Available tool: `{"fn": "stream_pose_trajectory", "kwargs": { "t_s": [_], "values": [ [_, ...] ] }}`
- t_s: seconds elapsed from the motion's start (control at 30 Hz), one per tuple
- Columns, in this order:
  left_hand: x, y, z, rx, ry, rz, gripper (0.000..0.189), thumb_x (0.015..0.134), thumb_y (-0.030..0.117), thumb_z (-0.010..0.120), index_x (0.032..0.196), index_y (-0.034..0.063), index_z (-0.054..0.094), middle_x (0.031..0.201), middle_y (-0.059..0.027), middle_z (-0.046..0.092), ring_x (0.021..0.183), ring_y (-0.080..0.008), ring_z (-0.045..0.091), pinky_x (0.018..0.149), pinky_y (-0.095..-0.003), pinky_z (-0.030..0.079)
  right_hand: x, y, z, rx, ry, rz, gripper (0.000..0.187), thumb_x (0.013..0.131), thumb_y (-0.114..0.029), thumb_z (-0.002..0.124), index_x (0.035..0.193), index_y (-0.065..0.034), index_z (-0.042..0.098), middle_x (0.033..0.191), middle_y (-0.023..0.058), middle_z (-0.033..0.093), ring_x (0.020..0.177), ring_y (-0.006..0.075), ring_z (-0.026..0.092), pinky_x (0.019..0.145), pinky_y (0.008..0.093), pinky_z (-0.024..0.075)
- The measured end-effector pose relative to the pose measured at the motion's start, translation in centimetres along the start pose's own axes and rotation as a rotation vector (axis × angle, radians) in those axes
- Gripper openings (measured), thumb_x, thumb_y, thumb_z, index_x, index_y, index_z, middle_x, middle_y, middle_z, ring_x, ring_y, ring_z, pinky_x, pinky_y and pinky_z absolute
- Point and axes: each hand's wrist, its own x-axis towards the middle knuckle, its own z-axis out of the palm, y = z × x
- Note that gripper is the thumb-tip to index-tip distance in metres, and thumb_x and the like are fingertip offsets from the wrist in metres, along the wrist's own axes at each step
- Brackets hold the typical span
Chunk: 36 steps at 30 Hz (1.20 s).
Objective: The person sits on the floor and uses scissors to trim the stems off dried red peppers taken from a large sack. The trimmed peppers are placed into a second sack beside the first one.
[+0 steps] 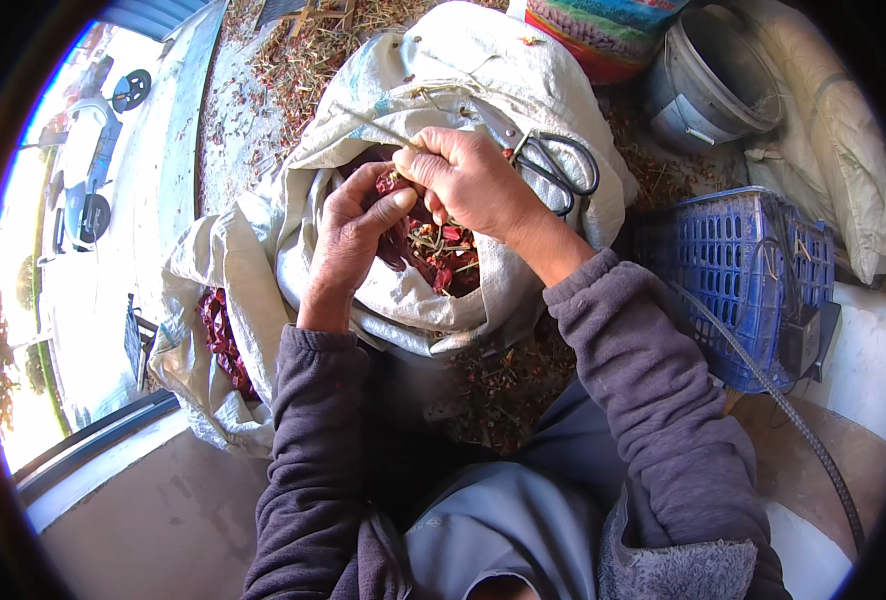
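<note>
Above the mouth of a white woven sack, my two hands meet. My left hand grips a dried red chili pepper near its stem end. My right hand is closed on a thin pale stalk that sticks out to the upper left; where it joins the pepper is hidden by the fingers. Inside the sack lie dried red pepper pieces and stems. Black-handled scissors rest on the sack's folded cloth, just right of my right hand.
A second white sack with dried red peppers stands at left. At right are a blue plastic crate, a braided hose or cable and a grey bucket. Plant scraps litter the floor. A printed bag stands behind.
</note>
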Motion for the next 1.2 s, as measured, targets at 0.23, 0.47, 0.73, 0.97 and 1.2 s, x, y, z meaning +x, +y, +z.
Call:
{"fn": "stream_pose_trajectory", "kwargs": {
  "t_s": [0.23,0.47,0.73,0.97,1.2],
  "values": [
    [0.0,-0.2,0.4,0.104,0.111,0.087,0.015,0.092,0.006,0.07,0.107,0.0034,0.069,0.088,0.0025,0.067,0.074,-0.0035,0.06,0.065,-0.0192,0.048,-0.4,-0.3,0.5,-0.053,0.116,-0.146,0.023,0.1,-0.022,0.062,0.09,-0.0016,0.065,0.073,0.0091,0.066,0.058,0.0176,0.061,0.055,0.033,0.0481],
    [0.5,-0.6,0.5,-0.05,0.106,0.177,0.014,0.089,0.002,0.074,0.103,0.0038,0.07,0.091,0.0018,0.07,0.081,-0.0046,0.062,0.074,-0.0205,0.051,-0.6,-1.1,0.8,0.599,0.019,0.204,0.018,0.101,-0.022,0.062,0.093,-0.0056,0.065,0.073,-0.0032,0.055,0.06,0.0034,0.05,0.053,0.0201,0.0446],
    [0.4,0.0,1.1,0.192,0.202,0.257,0.009,0.091,0.003,0.071,0.1,0.0034,0.069,0.081,-0.0005,0.069,0.067,-0.006,0.062,0.059,-0.0205,0.05,-0.8,-0.5,1.2,0.326,0.129,0.091,0.018,0.102,-0.021,0.061,0.089,-0.0078,0.063,0.072,-0.0041,0.054,0.058,0.0021,0.045,0.053,0.0196,0.0417],
    [0.2,-1.1,1.0,-0.012,0.198,0.046,0.01,0.087,0.002,0.076,0.094,0.0044,0.068,0.084,0.0009,0.07,0.072,-0.0028,0.06,0.064,-0.0206,0.048,0.9,-3.3,-1.3,0.981,0.19,0.263,0.019,0.101,-0.022,0.062,0.096,-0.0035,0.061,0.076,-0.0034,0.05,0.059,0.0024,0.043,0.054,0.0191,0.0402],
    [0.3,-2.4,0.8,0.051,0.281,0.105,0.011,0.088,0.002,0.074,0.097,0.0058,0.069,0.075,0.004,0.063,0.062,-0.003,0.056,0.058,-0.0195,0.047,2.9,-0.4,-6.4,1.117,0.489,-0.101,0.017,0.098,-0.007,0.063,0.107,0.0066,0.064,0.093,0.0076,0.066,0.073,0.0104,0.058,0.067,0.023,0.0533]
  ]
}}
